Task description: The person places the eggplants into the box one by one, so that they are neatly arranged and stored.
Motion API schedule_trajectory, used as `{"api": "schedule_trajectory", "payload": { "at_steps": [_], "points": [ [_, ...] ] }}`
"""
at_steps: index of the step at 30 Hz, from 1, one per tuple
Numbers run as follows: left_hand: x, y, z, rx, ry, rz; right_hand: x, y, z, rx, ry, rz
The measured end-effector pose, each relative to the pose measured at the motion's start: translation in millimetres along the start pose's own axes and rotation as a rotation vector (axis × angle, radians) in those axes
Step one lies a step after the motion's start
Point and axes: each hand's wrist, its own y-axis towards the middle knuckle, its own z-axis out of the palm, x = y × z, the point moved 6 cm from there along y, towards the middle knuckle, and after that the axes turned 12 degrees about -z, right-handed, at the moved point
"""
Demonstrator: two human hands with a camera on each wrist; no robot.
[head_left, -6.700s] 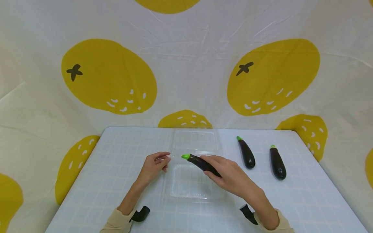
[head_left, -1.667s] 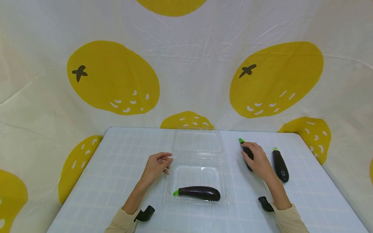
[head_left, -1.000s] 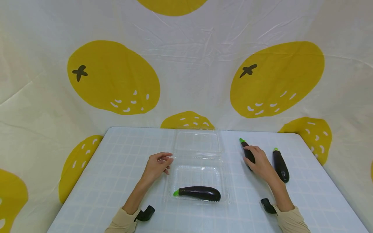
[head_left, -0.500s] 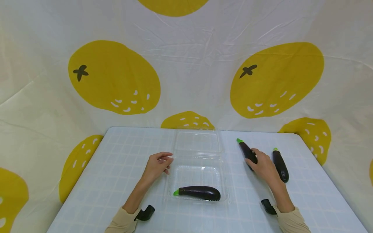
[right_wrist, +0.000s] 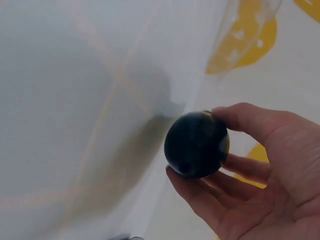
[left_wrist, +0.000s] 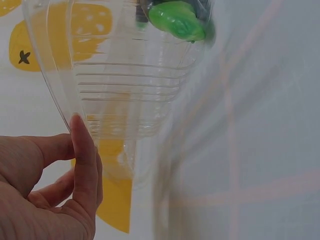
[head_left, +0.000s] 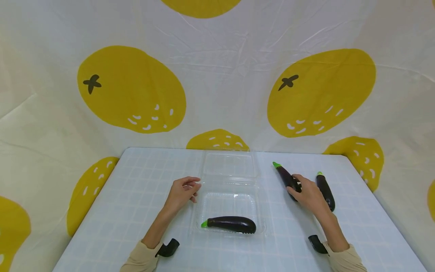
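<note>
In the head view my right hand (head_left: 308,193) holds a dark eggplant (head_left: 285,176) near its thick end, and the green tip points to the far left. The right wrist view shows the eggplant's round end (right_wrist: 196,145) between thumb and fingertips, with a shadow on the cloth beside it. My left hand (head_left: 181,192) is at the left side of a clear plastic hinged container (head_left: 200,211); in the left wrist view its fingers (left_wrist: 84,150) pinch the rim. Another eggplant (head_left: 231,224) lies crosswise in the container's near part, green tip to the left.
A third eggplant (head_left: 325,192) lies on the table right of my right hand, partly behind it. The container's lid (head_left: 229,164) lies folded back towards the table's far edge. Behind hangs a cloth (head_left: 224,83) printed with yellow fruit.
The eggplant held over the container earlier now lies in it. My right hand has moved right and gripped another, whose green tip has swung slightly left. The left hand stays put.
</note>
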Motion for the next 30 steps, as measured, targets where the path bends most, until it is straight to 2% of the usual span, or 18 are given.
{"api": "schedule_trajectory", "payload": {
  "at_steps": [6, 12, 21, 30],
  "points": [
    [-2.0, -1.3, -0.1, 0.002, -0.005, 0.000, 11.6, -2.6, -9.6, -0.052, 0.001, -0.060],
    [-1.7, -2.1, 0.1, 0.012, -0.016, 0.000, 27.0, -5.1, -20.0, -0.064, -0.001, -0.074],
    [-2.3, -2.8, 0.9, -0.002, -0.007, -0.004, 56.1, -8.8, -34.3, -0.104, -0.005, -0.158],
    [-3.3, -3.2, 0.6, 0.003, 0.001, -0.008, 80.8, -10.7, -37.2, -0.082, 0.045, -0.184]
  ]
}}
